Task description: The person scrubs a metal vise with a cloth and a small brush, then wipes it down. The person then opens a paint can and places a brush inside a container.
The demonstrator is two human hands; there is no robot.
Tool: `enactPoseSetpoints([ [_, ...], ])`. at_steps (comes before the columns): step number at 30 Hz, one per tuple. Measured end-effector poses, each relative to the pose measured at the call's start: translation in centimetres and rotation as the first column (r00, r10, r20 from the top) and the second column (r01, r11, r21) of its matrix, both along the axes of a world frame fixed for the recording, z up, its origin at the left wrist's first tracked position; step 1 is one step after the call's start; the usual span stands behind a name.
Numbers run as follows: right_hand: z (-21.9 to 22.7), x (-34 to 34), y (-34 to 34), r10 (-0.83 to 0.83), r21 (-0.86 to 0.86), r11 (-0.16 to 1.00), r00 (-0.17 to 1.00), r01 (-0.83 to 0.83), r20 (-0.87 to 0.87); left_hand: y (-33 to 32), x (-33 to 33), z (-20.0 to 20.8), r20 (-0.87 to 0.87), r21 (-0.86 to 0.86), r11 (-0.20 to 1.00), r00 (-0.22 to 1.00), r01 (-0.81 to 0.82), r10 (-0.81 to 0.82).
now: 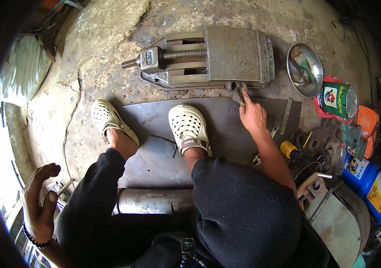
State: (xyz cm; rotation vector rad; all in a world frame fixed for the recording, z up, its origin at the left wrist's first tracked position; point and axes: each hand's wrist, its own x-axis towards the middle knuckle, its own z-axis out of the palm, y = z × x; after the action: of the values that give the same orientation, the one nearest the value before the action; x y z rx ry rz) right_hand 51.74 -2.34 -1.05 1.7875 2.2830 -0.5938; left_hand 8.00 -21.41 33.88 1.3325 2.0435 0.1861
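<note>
Apparently mid-wipe, the right hand (pixel 254 117) pinches a grey rag (pixel 238 95) at the near edge of a machine vise (pixel 233 58) on the concrete floor (pixel 103 42), the next stroke calling for firm fingertip pressure, the left hand (pixel 40 206) spread empty.

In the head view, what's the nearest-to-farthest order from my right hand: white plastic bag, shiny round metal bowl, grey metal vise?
1. Grey metal vise, just ahead.
2. Shiny round metal bowl, ahead right.
3. White plastic bag, far left.
</note>
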Motion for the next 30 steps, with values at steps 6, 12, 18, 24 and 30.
enactPoseSetpoints([
  [6,-1.5,-0.5,2.3,-0.124,-0.014,0.992,0.991,0.124,-0.052,-0.3,-0.3,-0.1,-0.002,-0.022,0.999,1.0,-0.028,0.028],
  [12,-1.0,-0.1,-2.0,-0.12,-0.088,0.99,0.989,0.112,-0.087,-0.7,-1.3,-0.2,-0.029,0.003,0.997,0.996,-0.083,0.083],
  [18,-1.5,-1.2,0.6,-0.08,-0.048,0.996,0.997,0.08,-0.006,-0.1,-1.2,-0.5,0.014,-0.069,0.997,0.999,-0.038,0.039],
  [24,-1.0,-1.8,0.8,-0.041,-0.074,0.996,0.994,0.048,0.097,0.1,-0.5,-0.4,0.003,-0.009,0.998,0.999,-0.054,0.054],
  [30,-1.1,-1.9,0.7,-0.005,-0.123,0.992,0.993,0.02,0.122,0.4,0.1,0.0,0.025,-0.01,1.0,1.0,-0.013,0.013],
])
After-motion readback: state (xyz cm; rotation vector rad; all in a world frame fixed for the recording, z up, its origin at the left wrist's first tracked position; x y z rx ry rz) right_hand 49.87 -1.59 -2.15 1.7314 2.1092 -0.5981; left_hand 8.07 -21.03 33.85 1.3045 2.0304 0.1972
